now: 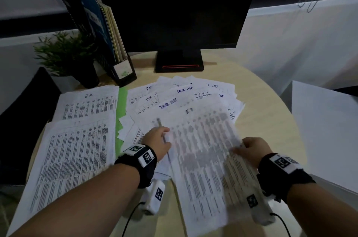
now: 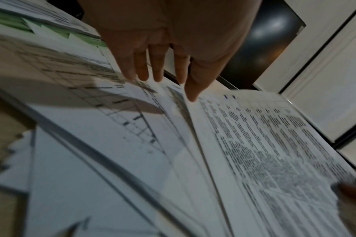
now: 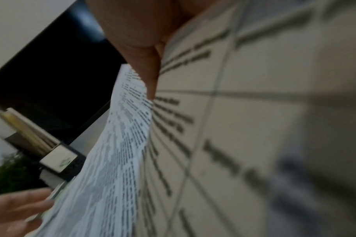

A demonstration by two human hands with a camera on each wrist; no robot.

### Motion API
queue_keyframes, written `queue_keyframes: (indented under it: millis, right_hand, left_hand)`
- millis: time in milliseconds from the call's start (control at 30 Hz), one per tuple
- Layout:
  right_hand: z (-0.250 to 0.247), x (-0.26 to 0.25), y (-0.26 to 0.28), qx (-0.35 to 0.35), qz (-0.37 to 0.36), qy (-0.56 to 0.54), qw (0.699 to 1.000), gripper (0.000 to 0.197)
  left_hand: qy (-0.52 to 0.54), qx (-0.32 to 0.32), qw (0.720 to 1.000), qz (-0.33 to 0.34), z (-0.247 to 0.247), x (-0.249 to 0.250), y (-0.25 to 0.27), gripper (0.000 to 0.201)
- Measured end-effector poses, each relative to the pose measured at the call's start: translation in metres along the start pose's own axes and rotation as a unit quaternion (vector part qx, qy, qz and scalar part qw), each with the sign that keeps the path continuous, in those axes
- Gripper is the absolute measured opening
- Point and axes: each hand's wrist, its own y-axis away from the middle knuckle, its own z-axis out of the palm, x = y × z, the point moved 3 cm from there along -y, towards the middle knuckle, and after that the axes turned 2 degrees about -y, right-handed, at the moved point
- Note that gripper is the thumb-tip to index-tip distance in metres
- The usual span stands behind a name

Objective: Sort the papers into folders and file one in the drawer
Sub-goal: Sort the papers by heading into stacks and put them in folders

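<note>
Printed sheets cover the round table (image 1: 265,120). My right hand (image 1: 249,149) pinches the right edge of a blurred sheet marked "IT" (image 1: 203,149) and holds it tilted above the others; in the right wrist view the thumb (image 3: 150,77) lies on that sheet (image 3: 254,128). My left hand (image 1: 157,140) is at the sheet's left edge, its straight fingers (image 2: 158,77) touching the paper (image 2: 264,144). Fanned "TASK LIST" and "IT" sheets (image 1: 184,91) lie behind. To the left, an "HR" stack (image 1: 87,107) lies on a green folder (image 1: 121,105), with another printed stack (image 1: 73,159) in front.
A dark monitor (image 1: 174,4) stands at the back on its base (image 1: 179,62). A black file holder with folders (image 1: 116,52) and a potted plant (image 1: 64,52) are back left. A white block (image 1: 325,130) sits to the right, a dark object (image 1: 25,120) to the left.
</note>
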Motion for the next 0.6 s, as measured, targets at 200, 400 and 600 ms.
queue_keyframes:
  millis: [200,400,600]
  right_hand:
    - [-0.011,0.013,-0.002,-0.004,0.01,0.053,0.999,0.028]
    - [0.014,0.032,0.005,-0.07,0.001,0.029,0.997,0.027]
    - [0.027,0.026,0.014,-0.06,0.014,0.012,0.998,0.019]
  left_hand:
    - [-0.006,-0.001,0.998,-0.059,0.001,-0.002,-0.007,0.054]
    - [-0.006,-0.04,0.998,-0.05,0.005,0.003,-0.004,0.055]
    - [0.066,-0.052,0.996,-0.038,0.009,0.008,0.006,0.055]
